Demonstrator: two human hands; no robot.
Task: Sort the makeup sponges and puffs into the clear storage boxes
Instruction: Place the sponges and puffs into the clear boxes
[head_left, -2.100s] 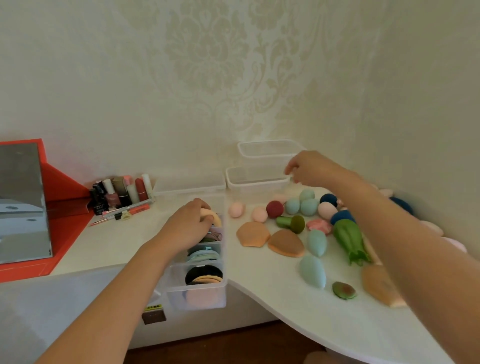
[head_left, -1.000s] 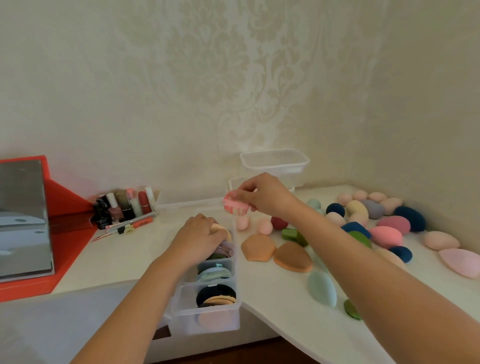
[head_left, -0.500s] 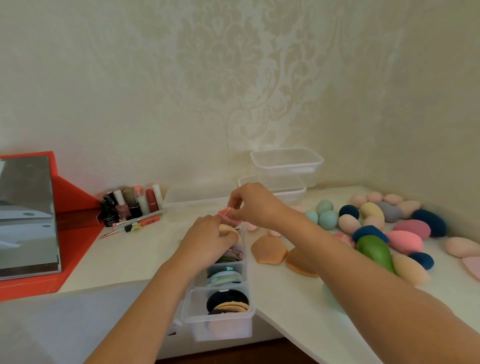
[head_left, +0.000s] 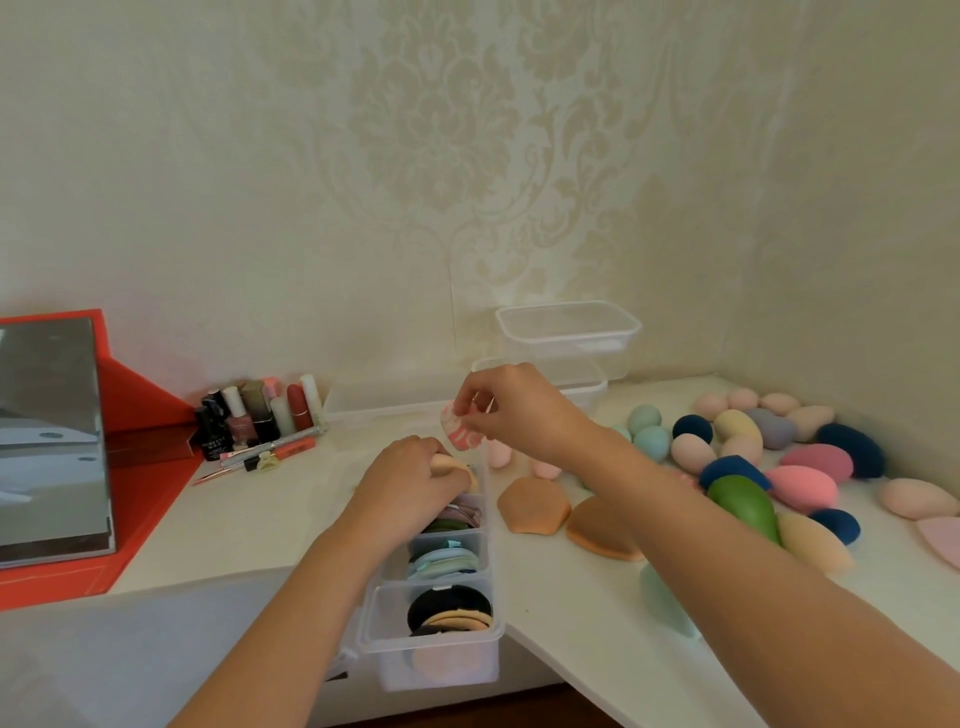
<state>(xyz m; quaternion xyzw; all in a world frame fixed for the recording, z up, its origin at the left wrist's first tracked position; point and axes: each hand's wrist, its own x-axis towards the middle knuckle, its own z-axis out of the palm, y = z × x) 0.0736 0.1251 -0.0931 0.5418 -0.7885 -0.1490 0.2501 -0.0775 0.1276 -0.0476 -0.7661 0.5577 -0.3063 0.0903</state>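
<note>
The pink-and-white striped round puff (head_left: 460, 432) hung in the air just above the far end of the long clear divided storage box (head_left: 493, 574), pinched at its upper edge by the right hand (head_left: 517, 410). Thumb and first fingers were closed on it and the other fingers were loosely bent. It looked to me a light, soft, squashy thing with a matt face, unlikely to slip or break. A gentle pinch at the rim seemed the right hold, leaving the disc free to slide in on edge.

Directly below it, the left hand (head_left: 410, 483) had its fingers curled over a beige round puff (head_left: 444, 464) in the box's farthest compartment. It seemed to be keeping that one down or aside, though I could not see the thumb. Nearer compartments held mauve and green puffs (head_left: 460, 514), then pale blue puffs (head_left: 444, 560), then black and beige puffs (head_left: 450, 613) standing on edge. They were packed closely, so I judged a springy puff might pop back out.

Just right of the box lay two flat tan puffs (head_left: 532, 508) on the white counter (head_left: 249, 525). Farther right was a spread of egg-shaped sponges, a large green sponge (head_left: 743, 505) among them. Stacked clear lidded boxes (head_left: 569, 332) stood by the far wall, and nail-polish bottles (head_left: 254, 415) stood to the far left.
</note>
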